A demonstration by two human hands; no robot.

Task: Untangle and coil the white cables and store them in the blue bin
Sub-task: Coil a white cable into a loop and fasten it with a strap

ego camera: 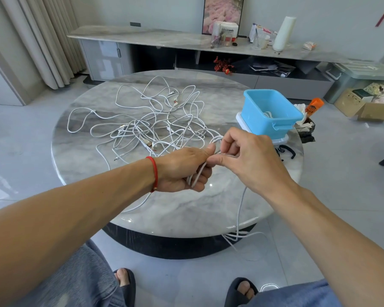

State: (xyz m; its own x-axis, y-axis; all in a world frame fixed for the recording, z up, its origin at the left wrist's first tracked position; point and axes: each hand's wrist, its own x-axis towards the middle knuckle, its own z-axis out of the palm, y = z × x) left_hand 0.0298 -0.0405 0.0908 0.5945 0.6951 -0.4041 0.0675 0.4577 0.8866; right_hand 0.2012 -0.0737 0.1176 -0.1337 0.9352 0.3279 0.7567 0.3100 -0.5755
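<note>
Table (98, 173), round and marbled, is filling the middle of the view. Cables (155, 120), white and tangled, are sprawling over its 11 o'clock part, the heap's long axis running left to right. Bin (268, 114), blue, is sitting at the table's 2 o'clock edge with a bit of white cable inside. Left hand (182, 171) is gripping a looped cable (195, 176) that is running from 7 to 1 o'clock. Right hand (248, 156) is pinching that loop's far end, and a strand is hanging off the near edge to the floor.
</note>
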